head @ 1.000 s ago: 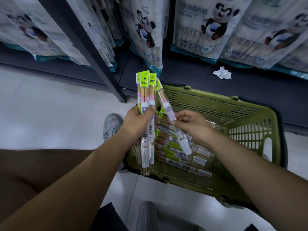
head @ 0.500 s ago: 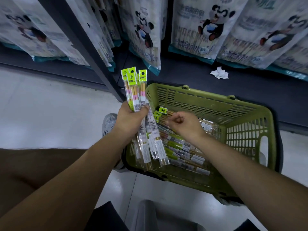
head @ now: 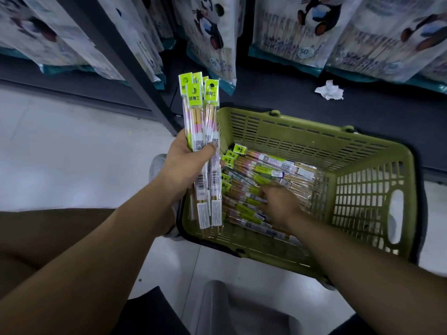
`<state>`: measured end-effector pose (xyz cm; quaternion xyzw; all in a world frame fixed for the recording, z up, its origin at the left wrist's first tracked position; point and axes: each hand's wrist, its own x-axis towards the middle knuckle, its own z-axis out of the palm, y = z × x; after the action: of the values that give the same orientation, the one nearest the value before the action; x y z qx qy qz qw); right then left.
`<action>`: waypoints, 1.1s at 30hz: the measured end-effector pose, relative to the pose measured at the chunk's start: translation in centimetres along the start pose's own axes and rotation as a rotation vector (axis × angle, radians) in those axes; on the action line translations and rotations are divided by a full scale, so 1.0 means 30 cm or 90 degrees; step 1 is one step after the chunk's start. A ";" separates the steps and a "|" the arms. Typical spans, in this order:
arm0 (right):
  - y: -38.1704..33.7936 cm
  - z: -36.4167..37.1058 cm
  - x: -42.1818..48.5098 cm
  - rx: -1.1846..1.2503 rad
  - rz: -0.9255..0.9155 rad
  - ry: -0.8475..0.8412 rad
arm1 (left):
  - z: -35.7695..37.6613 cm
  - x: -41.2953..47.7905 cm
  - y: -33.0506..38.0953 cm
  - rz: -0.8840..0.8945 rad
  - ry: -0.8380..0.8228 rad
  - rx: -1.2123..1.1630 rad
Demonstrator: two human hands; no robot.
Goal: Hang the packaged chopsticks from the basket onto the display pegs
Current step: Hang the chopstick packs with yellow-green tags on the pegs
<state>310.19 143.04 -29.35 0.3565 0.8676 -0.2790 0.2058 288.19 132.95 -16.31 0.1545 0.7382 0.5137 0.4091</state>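
left hand: fingers curled round a bundle of packaged chopsticks, thumb pressed across the front of the packs at the barcode labels. the bundle stands roughly upright. its neon-green header cards fan out above the fingers; the clear tails with white labels hang below the palm, over the near-left corner of the basket. several packs in the grip; exact count unclear where they overlap.

right hand: palm down inside the basket, fingers bent onto the loose packs lying on the basket floor. fingertips sit among the packs toward the left side of the pile. whether they pinch one pack or only rest on the heap: cannot tell, the back of the hand hides the contact.

loose packs lie flat, mostly parallel, green headers pointing toward the left hand. more of them lie beyond the right fingertips, toward the far wall.

beyond the left fingers: dark shelf upright and hanging panda-print bags. crumpled white tissue on the dark shelf base, well beyond the right hand. grey shoe just beside the left wrist.
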 end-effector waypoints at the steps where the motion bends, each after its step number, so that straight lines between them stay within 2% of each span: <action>1: 0.000 0.000 0.004 -0.008 -0.002 -0.004 | 0.000 0.000 -0.001 -0.005 -0.003 -0.010; 6: 0.015 -0.015 0.016 -0.022 -0.011 -0.005 | -0.002 0.002 -0.002 -0.018 -0.010 -0.031; 9: 0.026 -0.051 0.015 0.034 0.017 0.010 | -0.006 0.006 -0.008 -0.020 -0.012 -0.035; 12: 0.018 -0.133 0.014 0.177 0.053 0.053 | -0.004 0.006 -0.005 -0.026 -0.009 -0.032; 17: -0.113 -0.321 -0.036 0.506 0.012 0.102 | 0.030 -0.010 0.027 -0.076 -0.038 -0.082; 21: -0.220 -0.452 -0.117 0.620 -0.037 0.119 | 0.083 -0.042 0.063 -0.083 -0.080 -0.162; 24: -0.271 -0.497 -0.177 0.627 -0.054 0.149 | 0.120 -0.070 0.092 -0.083 -0.111 -0.228; 28: -0.298 -0.541 -0.222 0.562 -0.090 0.218 | 0.137 -0.094 0.147 -0.064 -0.126 -0.232; 33: -0.303 -0.658 -0.285 0.567 -0.140 0.222 | 0.133 -0.131 0.253 -0.006 -0.137 -0.227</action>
<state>306.04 145.81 -6.54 0.3575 0.7182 -0.5789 -0.1458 292.21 136.14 -8.40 0.1302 0.5884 0.6150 0.5085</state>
